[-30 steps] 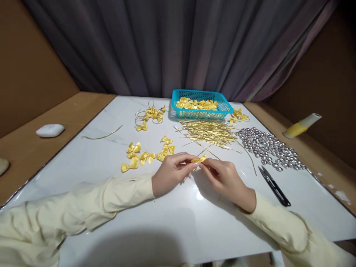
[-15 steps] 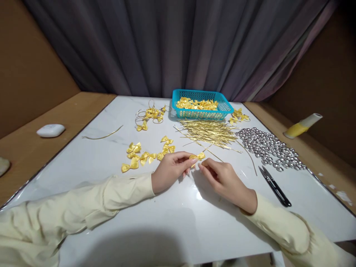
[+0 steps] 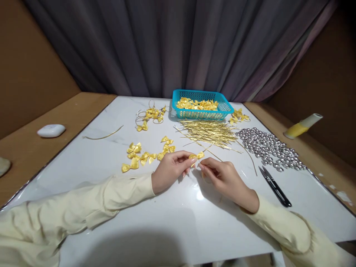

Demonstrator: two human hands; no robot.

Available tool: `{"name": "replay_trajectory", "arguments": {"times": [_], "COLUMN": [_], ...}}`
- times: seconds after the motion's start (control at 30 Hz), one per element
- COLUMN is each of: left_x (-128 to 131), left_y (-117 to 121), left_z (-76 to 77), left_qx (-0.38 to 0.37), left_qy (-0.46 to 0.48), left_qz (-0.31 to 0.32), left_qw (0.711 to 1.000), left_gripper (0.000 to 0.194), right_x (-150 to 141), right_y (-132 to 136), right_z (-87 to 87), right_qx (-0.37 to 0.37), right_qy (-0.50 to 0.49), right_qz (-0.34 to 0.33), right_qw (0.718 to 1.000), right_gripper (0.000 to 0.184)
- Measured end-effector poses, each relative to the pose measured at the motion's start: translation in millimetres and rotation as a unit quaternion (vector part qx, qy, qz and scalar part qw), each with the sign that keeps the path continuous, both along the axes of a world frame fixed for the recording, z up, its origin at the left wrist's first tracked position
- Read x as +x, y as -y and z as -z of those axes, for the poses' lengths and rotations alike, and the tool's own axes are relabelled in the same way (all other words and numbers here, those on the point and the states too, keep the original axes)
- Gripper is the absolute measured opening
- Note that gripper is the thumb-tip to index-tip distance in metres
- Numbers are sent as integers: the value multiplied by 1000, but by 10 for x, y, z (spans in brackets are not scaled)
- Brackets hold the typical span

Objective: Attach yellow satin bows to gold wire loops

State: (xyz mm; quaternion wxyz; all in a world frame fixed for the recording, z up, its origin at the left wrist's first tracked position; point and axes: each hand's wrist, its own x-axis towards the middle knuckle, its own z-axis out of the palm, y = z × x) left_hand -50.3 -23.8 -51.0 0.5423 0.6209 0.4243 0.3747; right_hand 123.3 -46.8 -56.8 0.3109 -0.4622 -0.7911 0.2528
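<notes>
Between the thumb and fingers of my left hand (image 3: 172, 170) is a small yellow ribbon bow (image 3: 199, 155). A thin gold cord seems to stick up from behind it. Close beside the bow, my right hand (image 3: 222, 176) is closed in a pinch; what its fingertips hold, if anything, is too small to make out. Left of my hands lie several loose yellow bows (image 3: 144, 157) on the white marbled table (image 3: 155, 230). Just beyond my hands is a pile of gold cords (image 3: 208, 132).
A turquoise basket (image 3: 203, 115) holds more bows at the back. Bows with looped cords (image 3: 152, 114) lie to its left. On the right are a heap of silver bells or beads (image 3: 269, 148), black thread snips (image 3: 276, 186) and a yellow-white tube (image 3: 303, 126). A white oval case (image 3: 51, 130) sits far left.
My right hand has shifted very slightly, its fingertips turned a little beside the bow. My left hand keeps its hold on the bow, nearly still.
</notes>
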Motion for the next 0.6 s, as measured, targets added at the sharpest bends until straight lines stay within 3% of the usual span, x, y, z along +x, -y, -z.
{"name": "replay_trajectory", "arguments": {"times": [0.6], "left_x": [-10], "left_y": [-22], "left_z": [22], "left_qx": [-10], "left_qy": [17], "left_qz": [-8], "left_qw": [1000], "left_gripper": [19], "right_x": [30], "right_y": [8], "right_z": [5], "right_qx": [-16], "right_qy": [-5], "right_qz": [0], "right_qw": [1000], "right_gripper": [16]}}
